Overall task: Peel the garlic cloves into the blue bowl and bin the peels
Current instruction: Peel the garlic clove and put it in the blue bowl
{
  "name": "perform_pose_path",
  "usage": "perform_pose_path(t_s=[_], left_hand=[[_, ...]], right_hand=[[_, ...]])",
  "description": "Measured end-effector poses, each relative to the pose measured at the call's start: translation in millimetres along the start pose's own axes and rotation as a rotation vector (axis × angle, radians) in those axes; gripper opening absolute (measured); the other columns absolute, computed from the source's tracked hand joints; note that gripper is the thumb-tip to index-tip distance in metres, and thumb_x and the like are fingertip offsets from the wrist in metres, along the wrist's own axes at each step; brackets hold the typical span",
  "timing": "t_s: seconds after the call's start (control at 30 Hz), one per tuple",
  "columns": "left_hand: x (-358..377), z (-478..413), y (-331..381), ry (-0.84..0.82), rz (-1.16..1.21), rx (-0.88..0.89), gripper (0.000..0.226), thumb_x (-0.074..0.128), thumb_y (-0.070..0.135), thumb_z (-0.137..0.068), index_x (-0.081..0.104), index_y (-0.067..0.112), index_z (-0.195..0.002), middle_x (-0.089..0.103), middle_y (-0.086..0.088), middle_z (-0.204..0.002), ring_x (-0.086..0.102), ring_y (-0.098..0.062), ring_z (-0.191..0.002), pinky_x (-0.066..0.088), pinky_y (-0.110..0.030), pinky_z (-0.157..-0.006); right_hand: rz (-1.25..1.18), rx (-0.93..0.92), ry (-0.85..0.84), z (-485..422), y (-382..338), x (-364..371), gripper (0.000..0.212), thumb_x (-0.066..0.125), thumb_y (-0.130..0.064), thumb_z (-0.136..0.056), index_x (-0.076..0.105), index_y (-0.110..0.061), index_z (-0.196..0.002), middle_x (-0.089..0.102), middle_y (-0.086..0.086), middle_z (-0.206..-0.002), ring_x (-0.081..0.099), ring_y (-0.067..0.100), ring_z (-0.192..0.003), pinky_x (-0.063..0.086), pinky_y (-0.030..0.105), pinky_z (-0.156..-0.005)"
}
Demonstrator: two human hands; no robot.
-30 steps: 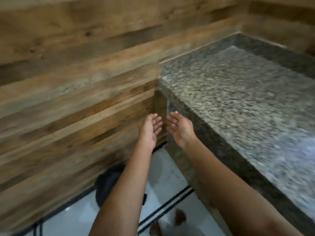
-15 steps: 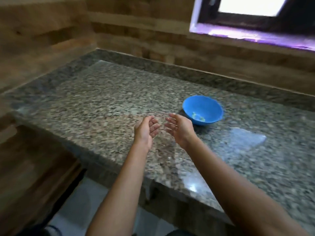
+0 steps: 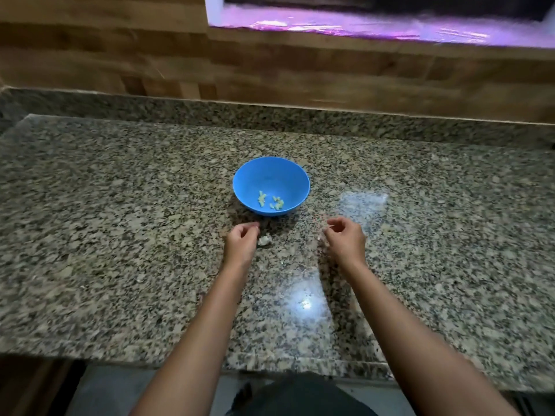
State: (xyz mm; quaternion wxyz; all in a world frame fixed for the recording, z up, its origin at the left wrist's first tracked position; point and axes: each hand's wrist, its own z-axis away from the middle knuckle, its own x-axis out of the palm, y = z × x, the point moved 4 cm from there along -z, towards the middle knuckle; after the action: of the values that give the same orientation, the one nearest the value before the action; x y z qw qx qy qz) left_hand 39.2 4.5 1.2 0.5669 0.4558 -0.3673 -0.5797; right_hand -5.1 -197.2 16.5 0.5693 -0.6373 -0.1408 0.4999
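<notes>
Garlic cloves [image 3: 271,202], peeled and pale yellow-green, lie in two small clusters at the bottom of the blue bowl [image 3: 270,168], which stands upright on the speckled granite countertop [image 3: 120,223], roughly at its middle and a little nearer the back wall than the front edge. From my feed, both bare forearms reach in from below and stop just short of the bowl. My view of the left hand [image 3: 241,245] shows its fingers loosely curled downward, with nothing visible in them; it hovers just in front of the bowl, to the left of its near side. Just beside that hand, to its right, a small pale lump [image 3: 265,241] lies on the stone; I cannot tell whether it is an unpeeled clove or a scrap of peel. The right hand [image 3: 346,239] sits apart from the bowl, to the right, thumb and forefinger drawn close together, and I cannot tell whether they pinch anything. A bright patch of reflected light [image 3: 304,301] shines on the counter between the forearms. Behind the counter runs a wood-plank wall [image 3: 300,67], and above it a window sill [image 3: 360,28] glows purple.
</notes>
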Motion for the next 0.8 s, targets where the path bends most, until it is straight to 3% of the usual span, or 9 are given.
perform_pose_path(t_s=[0.17, 0.33, 0.47, 0.57, 0.67, 0.8], left_hand=[[7, -6, -6, -0.023, -0.025, -0.017, 0.020, 0.049, 0.015, -0.095, 0.059, 0.009, -0.111, 0.057, 0.006, -0.084, 0.050, -0.005, -0.073, 0.039, -0.018, -0.063], [7, -8, -9, -0.035, -0.026, -0.021, 0.021, 0.049, 0.016, -0.095, 0.058, 0.008, -0.112, 0.056, 0.006, -0.082, 0.048, -0.004, -0.070, 0.039, -0.017, -0.062], [6, -7, -10, -0.052, -0.033, -0.023, 0.021, 0.049, 0.015, -0.095, 0.058, 0.008, -0.113, 0.056, 0.006, -0.083, 0.049, -0.005, -0.070, 0.040, -0.018, -0.063], [4, -5, -10, -0.098, -0.085, -0.012, 0.024, 0.055, 0.013, -0.092, 0.058, 0.008, -0.115, 0.061, 0.003, -0.090, 0.055, -0.009, -0.075, 0.048, -0.026, -0.070], [3, -3, -11, -0.185, -0.240, 0.067, 0.032, 0.064, 0.009, -0.086, 0.059, 0.012, -0.117, 0.063, -0.005, -0.109, 0.061, -0.016, -0.089, 0.052, -0.030, -0.078], [7, 1, -7, -0.200, -0.596, 0.336, 0.033, 0.062, 0.006, -0.086, 0.062, 0.013, -0.119, 0.057, -0.007, -0.114, 0.055, -0.017, -0.102, 0.042, -0.021, -0.087]], right_hand=[[0.199, -0.020, -0.032, -8, 8, 0, 0.018, 0.058, -0.003, -0.089, 0.065, -0.001, -0.106, 0.062, 0.006, -0.094, 0.054, 0.012, -0.081, 0.037, 0.005, -0.064], [0.279, -0.032, -0.041, -15, 10, 7, 0.012, 0.055, -0.003, -0.089, 0.067, -0.003, -0.089, 0.066, 0.010, -0.094, 0.057, 0.015, -0.079, 0.040, 0.020, -0.070], [0.125, -0.094, 0.020, -7, -2, 9, 0.006, 0.055, -0.010, -0.091, 0.060, -0.008, -0.091, 0.062, 0.011, -0.097, 0.059, 0.021, -0.086, 0.048, 0.024, -0.070], [0.018, -0.200, 0.020, -3, -35, 16, 0.009, 0.056, -0.012, -0.091, 0.061, -0.007, -0.097, 0.061, 0.005, -0.093, 0.059, 0.016, -0.083, 0.050, 0.022, -0.072], [0.006, -0.269, -0.007, -8, -68, 28, 0.013, 0.058, -0.014, -0.091, 0.064, -0.005, -0.099, 0.061, 0.001, -0.088, 0.060, 0.014, -0.081, 0.050, 0.024, -0.072], [0.003, -0.235, -0.111, -15, -85, 44, 0.024, 0.056, -0.012, -0.092, 0.063, -0.002, -0.112, 0.066, 0.010, -0.104, 0.065, 0.026, -0.092, 0.054, 0.043, -0.083]])
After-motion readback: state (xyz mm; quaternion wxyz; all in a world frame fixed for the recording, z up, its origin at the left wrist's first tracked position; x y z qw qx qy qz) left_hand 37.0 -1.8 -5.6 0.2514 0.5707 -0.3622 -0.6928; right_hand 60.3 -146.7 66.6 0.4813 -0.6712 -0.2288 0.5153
